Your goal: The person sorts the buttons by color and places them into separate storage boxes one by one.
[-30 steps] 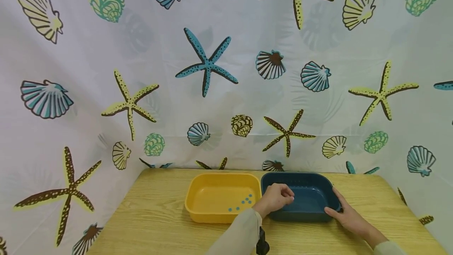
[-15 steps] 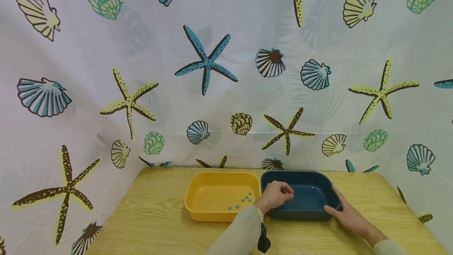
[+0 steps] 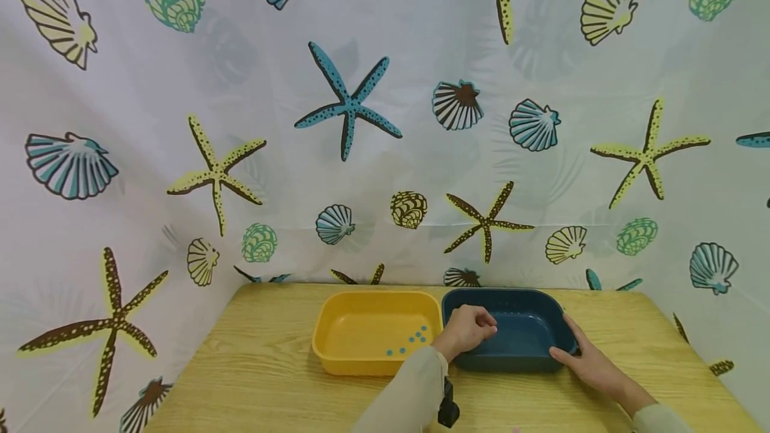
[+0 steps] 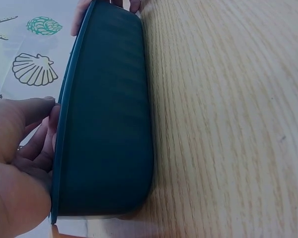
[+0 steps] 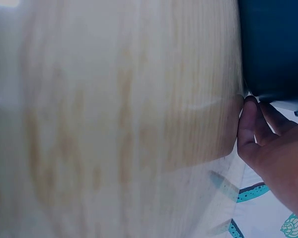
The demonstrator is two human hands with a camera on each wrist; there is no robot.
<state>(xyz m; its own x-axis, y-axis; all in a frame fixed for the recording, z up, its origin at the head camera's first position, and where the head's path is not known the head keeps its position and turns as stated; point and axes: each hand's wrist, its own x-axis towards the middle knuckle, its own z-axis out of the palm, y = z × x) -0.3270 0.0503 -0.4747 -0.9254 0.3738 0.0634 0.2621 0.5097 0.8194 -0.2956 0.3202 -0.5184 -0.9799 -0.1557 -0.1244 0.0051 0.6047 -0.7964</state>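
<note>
A dark blue plastic bin point(image 3: 517, 363) stands on the wooden table, its rim close to a yellow plastic bin point(image 3: 351, 367). My left hand point(image 3: 466, 330) hovers over the blue bin's near left part, thumb and forefinger tips together. In the left wrist view that left hand point(image 4: 15, 148) seems to pinch a small dark piece, mostly hidden by the fingertips. My right hand point(image 3: 592, 367) holds the blue bin's right end, thumb at the front and fingers along the side. Several small blue discs point(image 3: 402, 351) lie in the yellow bin's right part. The left forearm hides some of the blue bin.
The wooden table point(image 3: 265, 366) reaches back to a white curtain point(image 3: 409, 159) printed with shells and starfish. Curtain also hangs at both sides. A small pink speck point(image 3: 516, 430) shows at the lower frame edge. A dark wrist camera point(image 3: 448, 406) hangs by the left sleeve.
The view has shifted slightly. Both hands keep nearly the same places at the blue bin, and the blue discs in the yellow bin lie as before. The pink speck has come into view.
</note>
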